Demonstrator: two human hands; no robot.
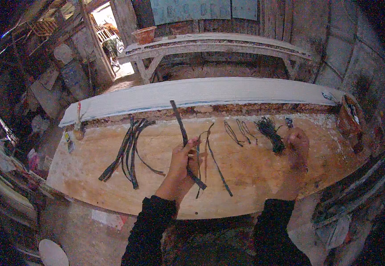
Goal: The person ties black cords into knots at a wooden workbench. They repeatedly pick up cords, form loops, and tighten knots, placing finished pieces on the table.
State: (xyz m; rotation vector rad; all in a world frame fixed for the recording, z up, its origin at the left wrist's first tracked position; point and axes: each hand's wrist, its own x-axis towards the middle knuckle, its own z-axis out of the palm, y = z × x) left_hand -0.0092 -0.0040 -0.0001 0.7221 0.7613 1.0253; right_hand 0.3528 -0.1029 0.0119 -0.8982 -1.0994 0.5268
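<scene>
My left hand [183,164] is closed around a long dark flat strip [180,122], which runs from above the fingers down past the palm. Two thinner dark strips [219,166] lie on the board just right of this hand. Left of it is a loose pile of dark strips [130,150]. My right hand [298,144], somewhat blurred, is curled with its fingers drawn in; whatever it may hold is hidden. Beside it lies a bundle of thin dark strips [270,133], tied or gathered at one end. A small dark item [289,122] shows by its fingertips.
The wooden board [174,206] serves as the worktop, backed by a whitish plank [201,91]. Thin loops [241,133] lie near the plank. A brush-like tool [78,119] stands at the left, a brown bag [351,117] at the right. Behind is a bench [210,46] with a bowl [144,35].
</scene>
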